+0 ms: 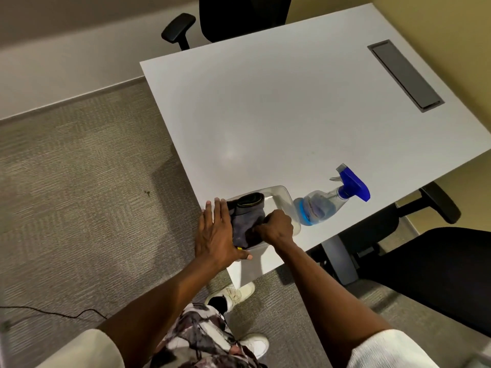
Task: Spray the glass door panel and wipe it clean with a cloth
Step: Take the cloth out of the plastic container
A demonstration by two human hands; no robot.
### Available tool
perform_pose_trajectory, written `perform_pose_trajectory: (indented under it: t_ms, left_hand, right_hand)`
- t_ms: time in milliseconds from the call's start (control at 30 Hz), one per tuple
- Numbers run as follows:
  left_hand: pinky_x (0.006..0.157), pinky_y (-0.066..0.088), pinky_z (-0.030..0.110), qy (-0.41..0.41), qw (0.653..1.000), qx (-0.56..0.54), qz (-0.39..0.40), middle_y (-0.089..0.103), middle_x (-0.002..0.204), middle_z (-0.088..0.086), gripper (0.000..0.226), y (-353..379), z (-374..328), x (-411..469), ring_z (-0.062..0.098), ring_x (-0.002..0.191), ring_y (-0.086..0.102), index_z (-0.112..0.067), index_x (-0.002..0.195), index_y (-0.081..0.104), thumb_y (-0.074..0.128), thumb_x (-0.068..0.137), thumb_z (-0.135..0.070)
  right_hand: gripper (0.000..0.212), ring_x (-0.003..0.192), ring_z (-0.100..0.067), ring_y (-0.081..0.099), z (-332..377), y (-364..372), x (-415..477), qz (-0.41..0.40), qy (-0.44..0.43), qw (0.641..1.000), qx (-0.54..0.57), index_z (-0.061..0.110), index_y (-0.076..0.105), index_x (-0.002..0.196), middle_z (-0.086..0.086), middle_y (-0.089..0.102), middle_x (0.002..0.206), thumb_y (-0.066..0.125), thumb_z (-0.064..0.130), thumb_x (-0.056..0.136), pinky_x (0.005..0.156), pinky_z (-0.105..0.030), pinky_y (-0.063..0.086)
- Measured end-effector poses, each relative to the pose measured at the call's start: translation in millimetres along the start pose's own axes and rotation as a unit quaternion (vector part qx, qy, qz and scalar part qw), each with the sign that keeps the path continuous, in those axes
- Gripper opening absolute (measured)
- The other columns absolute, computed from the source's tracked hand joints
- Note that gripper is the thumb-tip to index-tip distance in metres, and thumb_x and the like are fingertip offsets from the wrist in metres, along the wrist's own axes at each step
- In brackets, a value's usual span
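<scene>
A dark grey cloth lies bunched in a clear plastic tray at the near corner of a white table. My right hand is closed on the cloth's near end inside the tray. My left hand rests flat with fingers extended against the tray's left side, thumb at its near corner. A clear spray bottle with a blue trigger head stands just right of the tray, touching neither hand. No glass door panel is in view.
A grey cable hatch is set into the table's far right. Black office chairs stand at the far edge and at the right. A black cable runs across the carpet at the lower left.
</scene>
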State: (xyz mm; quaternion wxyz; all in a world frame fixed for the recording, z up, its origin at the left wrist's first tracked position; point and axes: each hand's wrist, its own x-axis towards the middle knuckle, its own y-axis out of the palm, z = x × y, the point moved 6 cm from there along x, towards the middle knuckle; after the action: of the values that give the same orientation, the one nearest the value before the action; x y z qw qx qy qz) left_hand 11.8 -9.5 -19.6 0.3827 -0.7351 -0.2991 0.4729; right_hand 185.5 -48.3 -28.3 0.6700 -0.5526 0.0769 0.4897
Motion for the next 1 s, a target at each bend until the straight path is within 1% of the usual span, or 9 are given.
perform_pose_trajectory:
  t_ms: [100, 167, 300, 367, 500, 667, 833, 900, 1000]
  left_hand:
    - [0.142, -0.005, 0.050, 0.006, 1.000, 0.024, 0.003, -0.012, 0.188, 0.019, 0.179, 0.0, 0.3, 0.3, 0.036, 0.175, -0.014, -0.002, 0.174, -0.016, 0.084, 0.058, -0.095]
    - [0.142, -0.006, 0.051, 0.011, 0.999, 0.031, 0.006, -0.013, 0.187, 0.021, 0.178, -1.5, 0.9, -0.6, 0.037, 0.175, -0.015, -0.002, 0.174, -0.017, 0.083, 0.060, -0.095]
    - [0.142, -0.007, 0.052, 0.009, 0.999, 0.048, 0.024, -0.017, 0.186, 0.023, 0.177, -4.5, -1.2, -2.5, 0.039, 0.174, -0.018, -0.001, 0.173, -0.020, 0.082, 0.063, -0.095]
    - [0.142, -0.007, 0.053, 0.008, 0.998, 0.055, 0.032, -0.020, 0.185, 0.024, 0.176, -6.3, -2.4, -3.2, 0.039, 0.174, -0.019, 0.000, 0.172, -0.022, 0.079, 0.065, -0.096]
    - [0.143, -0.003, 0.055, 0.019, 0.997, 0.059, 0.038, -0.028, 0.181, 0.028, 0.178, -10.4, -5.9, -5.6, 0.041, 0.173, -0.022, -0.001, 0.171, -0.025, 0.076, 0.063, -0.100]
    - [0.143, 0.002, 0.057, 0.093, 0.994, -0.052, 0.027, -0.034, 0.181, 0.021, 0.183, -26.9, -30.4, -17.7, 0.039, 0.173, -0.022, -0.011, 0.176, -0.018, 0.082, 0.049, -0.097]
    - [0.142, 0.014, 0.054, 0.239, 0.943, -0.216, 0.087, -0.024, 0.186, -0.009, 0.178, -31.9, -76.4, -41.5, 0.019, 0.176, -0.009, -0.042, 0.171, -0.019, 0.101, 0.046, -0.079]
    - [0.140, 0.018, 0.044, 0.281, 0.919, -0.238, 0.143, -0.010, 0.188, -0.015, 0.171, -28.1, -95.6, -51.1, 0.010, 0.173, 0.002, -0.054, 0.167, -0.016, 0.104, 0.047, -0.070]
    - [0.129, 0.035, 0.033, 0.291, 0.888, -0.293, 0.203, 0.030, 0.177, -0.017, 0.141, -23.4, -124.9, -57.4, 0.007, 0.161, 0.031, -0.059, 0.161, 0.010, 0.108, 0.060, -0.054]
  right_hand:
    - [0.030, 0.088, -0.030, 0.080, 3.4, -15.1, -20.4, -0.007, 0.005, 0.997, 0.074, 0.007, 0.081, 0.087, -0.013, 0.082, 0.091, 0.098, 0.029, 0.074, 0.082, -0.044, 0.068]
    - [0.023, 0.086, -0.025, 0.080, 1.8, -26.9, -35.7, -0.024, 0.008, 0.992, 0.123, 0.015, 0.077, 0.080, -0.012, 0.083, 0.092, 0.096, 0.026, 0.074, 0.080, -0.043, 0.071]
    - [0.025, 0.086, -0.014, 0.076, -10.8, -56.2, -67.8, -0.045, 0.004, 0.961, 0.272, 0.016, 0.079, 0.110, -0.006, 0.080, 0.098, 0.087, 0.014, 0.087, 0.058, -0.017, 0.059]
    - [0.029, 0.094, -0.019, 0.079, -13.7, -70.7, -85.8, -0.039, -0.003, 0.941, 0.335, 0.013, 0.080, 0.120, -0.007, 0.081, 0.104, 0.084, 0.011, 0.092, 0.065, -0.017, 0.061]
    - [0.018, 0.081, -0.008, 0.084, -23.3, -95.0, -115.3, -0.022, -0.021, 0.898, 0.440, 0.018, 0.082, 0.104, 0.003, 0.087, 0.088, 0.079, 0.002, 0.095, 0.065, -0.017, 0.064]
    - [0.024, 0.085, -0.016, 0.085, -48.7, -119.6, -148.2, -0.014, -0.036, 0.852, 0.521, 0.018, 0.089, 0.098, -0.009, 0.087, 0.099, 0.077, -0.002, 0.094, 0.067, -0.020, 0.065]
    - [0.025, 0.106, -0.039, 0.079, -88.5, -127.8, -170.3, -0.062, -0.046, 0.839, 0.538, 0.009, 0.088, 0.104, -0.020, 0.085, 0.108, 0.076, -0.008, 0.090, 0.099, -0.052, 0.064]
    - [0.026, 0.102, -0.036, 0.078, -106.4, -130.8, -181.5, -0.079, -0.045, 0.834, 0.544, 0.007, 0.088, 0.102, -0.020, 0.084, 0.106, 0.074, -0.011, 0.090, 0.097, -0.050, 0.062]
    - [0.030, 0.096, -0.024, 0.080, -133.5, -135.7, -204.1, -0.097, -0.047, 0.833, 0.542, 0.007, 0.088, 0.102, -0.015, 0.086, 0.105, 0.068, -0.013, 0.091, 0.083, -0.031, 0.067]
